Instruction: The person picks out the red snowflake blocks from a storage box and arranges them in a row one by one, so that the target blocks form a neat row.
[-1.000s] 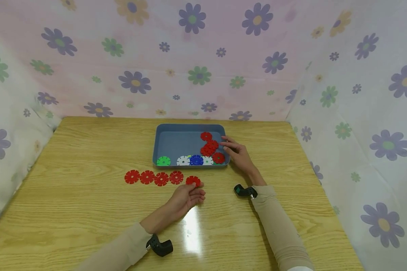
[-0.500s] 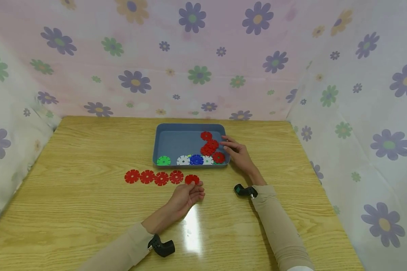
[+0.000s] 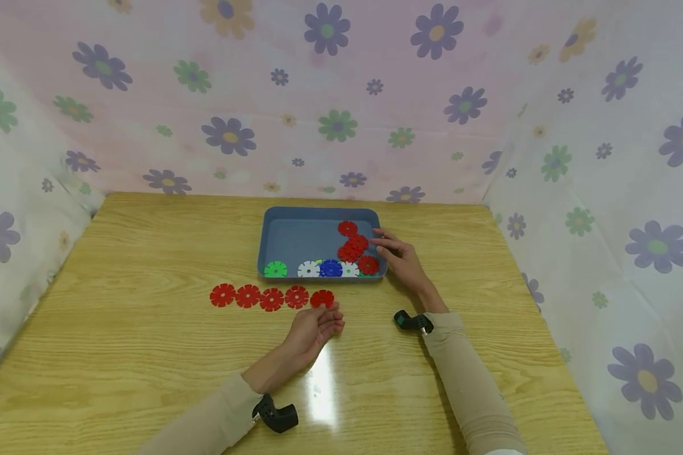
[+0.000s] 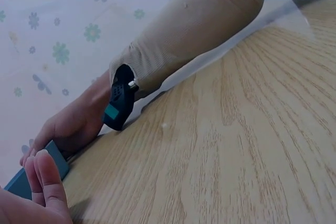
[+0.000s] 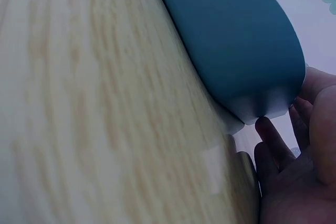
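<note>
In the head view, my left hand (image 3: 310,335) pinches a red notched plastic disc (image 3: 322,298) by its near edge, thumb on top. That disc is at the right end of a row of red discs (image 3: 271,299) on the table. My right hand (image 3: 404,262) grips the right rim of a blue-grey tray (image 3: 319,279). In the right wrist view, some fingers (image 5: 273,137) lie against the tray's outer wall (image 5: 236,40), and one digit reaches behind its edge. The left wrist view shows part of the left hand (image 4: 44,187), the disc out of sight.
Inside the tray, more red discs (image 3: 351,248) lie at the right. Along its near wall are a green disc (image 3: 276,269), a blue disc (image 3: 331,268) and white discs (image 3: 308,270). Flowered cloth (image 3: 296,145) hangs behind and beside the wooden table (image 3: 148,316).
The left hand has drawn the red disc slightly left and away from me, nearer the row's end, and the disc lies flatter. The right hand has stayed at the tray's rim.
</note>
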Action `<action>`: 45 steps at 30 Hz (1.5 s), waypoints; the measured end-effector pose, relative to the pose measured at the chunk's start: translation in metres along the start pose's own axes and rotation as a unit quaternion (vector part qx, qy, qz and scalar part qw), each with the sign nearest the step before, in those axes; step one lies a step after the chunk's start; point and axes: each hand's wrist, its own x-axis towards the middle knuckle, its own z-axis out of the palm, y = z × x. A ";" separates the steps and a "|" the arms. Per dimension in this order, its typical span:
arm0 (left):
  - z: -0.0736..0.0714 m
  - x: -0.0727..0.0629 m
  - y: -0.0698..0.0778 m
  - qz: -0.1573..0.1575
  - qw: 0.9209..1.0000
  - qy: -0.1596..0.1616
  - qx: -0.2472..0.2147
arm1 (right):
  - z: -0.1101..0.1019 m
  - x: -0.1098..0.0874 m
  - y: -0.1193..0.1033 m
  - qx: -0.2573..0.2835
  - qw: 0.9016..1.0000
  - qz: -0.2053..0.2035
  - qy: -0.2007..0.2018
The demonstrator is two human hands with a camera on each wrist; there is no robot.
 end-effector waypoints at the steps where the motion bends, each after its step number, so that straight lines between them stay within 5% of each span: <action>1: 0.000 0.000 0.000 0.002 1.000 0.000 0.000 | 0.000 0.000 0.000 0.000 1.000 0.001 0.000; 19: 0.003 -0.002 -0.004 0.042 0.999 0.020 0.014 | 0.000 0.004 -0.001 0.006 1.000 0.005 -0.006; 45: 0.002 -0.005 -0.008 0.053 0.998 0.018 0.013 | 0.001 -0.002 0.002 -0.010 1.000 -0.002 -0.001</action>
